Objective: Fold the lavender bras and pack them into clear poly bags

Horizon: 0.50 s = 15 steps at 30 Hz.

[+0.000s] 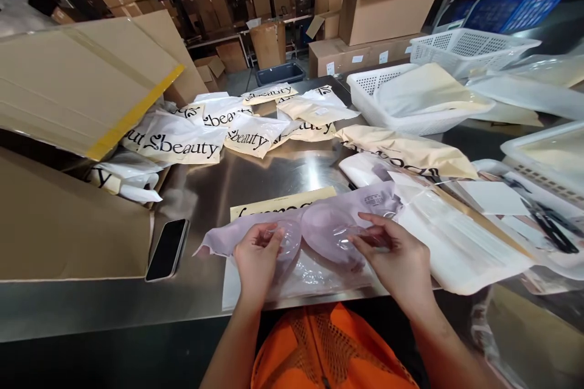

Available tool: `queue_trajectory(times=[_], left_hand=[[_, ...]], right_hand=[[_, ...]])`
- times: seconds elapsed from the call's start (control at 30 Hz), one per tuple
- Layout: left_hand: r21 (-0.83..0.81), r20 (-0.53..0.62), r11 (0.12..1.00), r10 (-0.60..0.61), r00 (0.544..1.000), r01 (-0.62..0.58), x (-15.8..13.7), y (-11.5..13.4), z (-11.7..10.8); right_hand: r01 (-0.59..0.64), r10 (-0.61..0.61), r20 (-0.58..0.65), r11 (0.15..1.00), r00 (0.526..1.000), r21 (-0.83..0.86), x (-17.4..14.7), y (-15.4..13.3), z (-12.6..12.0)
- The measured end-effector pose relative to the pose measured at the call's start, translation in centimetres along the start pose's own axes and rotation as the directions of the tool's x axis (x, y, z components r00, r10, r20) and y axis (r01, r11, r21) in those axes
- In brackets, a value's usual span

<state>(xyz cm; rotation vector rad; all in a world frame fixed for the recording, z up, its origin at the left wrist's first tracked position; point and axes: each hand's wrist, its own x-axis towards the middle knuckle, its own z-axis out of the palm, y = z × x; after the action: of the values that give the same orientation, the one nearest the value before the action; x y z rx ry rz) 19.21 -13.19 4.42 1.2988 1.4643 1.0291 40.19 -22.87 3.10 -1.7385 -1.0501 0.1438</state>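
A lavender bra (319, 225) lies spread across the steel table with its cups facing up. Clear plastic cup inserts rest over both cups. My left hand (256, 258) pinches the edge of the left insert (290, 239) between thumb and fingers. On the other cup, the thumb and fingers of my right hand (401, 258) are closed on the right insert (341, 234). Beneath the bra is a clear plastic bag (314, 276), and a cream printed mailer (283, 202) shows behind it.
Several "beauty" mailers (182, 143) are spread at the back. A phone (168, 249) lies left, beside an open carton (73, 219). To the right are a stack of white bags (456, 243), scissors (550, 225) and a white basket (365, 94).
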Motion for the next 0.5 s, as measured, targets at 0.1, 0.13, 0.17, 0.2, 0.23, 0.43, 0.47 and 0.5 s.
queue_trajectory(times=[0.1, 0.13, 0.17, 0.2, 0.23, 0.43, 0.47, 0.5], left_hand=[[0.029, -0.003, 0.998, 0.063, 0.998, -0.063, -1.4, -0.3, 0.0], [0.047, -0.018, 0.994, 0.099, 0.995, -0.098, -2.2, -0.6, 0.0], [0.067, -0.049, 0.988, 0.143, 0.988, -0.140, -3.0, -1.1, -0.2], [0.087, -0.091, 0.979, 0.193, 0.977, -0.185, -3.7, -1.7, -0.5], [0.110, -0.130, 0.967, 0.244, 0.961, -0.230, -4.4, -2.3, -0.8], [0.317, -0.184, 0.833, 0.522, 0.833, -0.453, -6.6, -5.4, -3.0], [0.339, -0.189, 0.806, 0.564, 0.804, -0.486, -7.0, -5.3, -3.1], [0.352, -0.193, 0.785, 0.594, 0.781, -0.510, -7.6, -5.1, -3.1]], right_hand=[[0.113, -0.129, -0.114, 0.984, 0.985, -0.136, -0.3, -0.4, 0.2], [0.134, -0.155, -0.139, 0.980, 0.978, -0.149, -0.5, -0.5, 0.1], [0.152, -0.174, -0.157, 0.978, 0.972, -0.141, -0.7, -0.5, 0.0], [0.166, -0.184, -0.167, 0.979, 0.969, -0.118, -1.0, -0.4, -0.1], [0.177, -0.189, -0.160, 0.980, 0.969, -0.086, -1.3, -0.4, -0.2], [0.288, -0.290, -0.013, 0.956, 0.957, -0.054, -3.1, -0.4, 1.0], [0.291, -0.293, -0.027, 0.954, 0.956, -0.069, -3.1, -0.5, 1.5], [0.281, -0.285, -0.047, 0.957, 0.957, -0.079, -3.1, -0.5, 1.8]])
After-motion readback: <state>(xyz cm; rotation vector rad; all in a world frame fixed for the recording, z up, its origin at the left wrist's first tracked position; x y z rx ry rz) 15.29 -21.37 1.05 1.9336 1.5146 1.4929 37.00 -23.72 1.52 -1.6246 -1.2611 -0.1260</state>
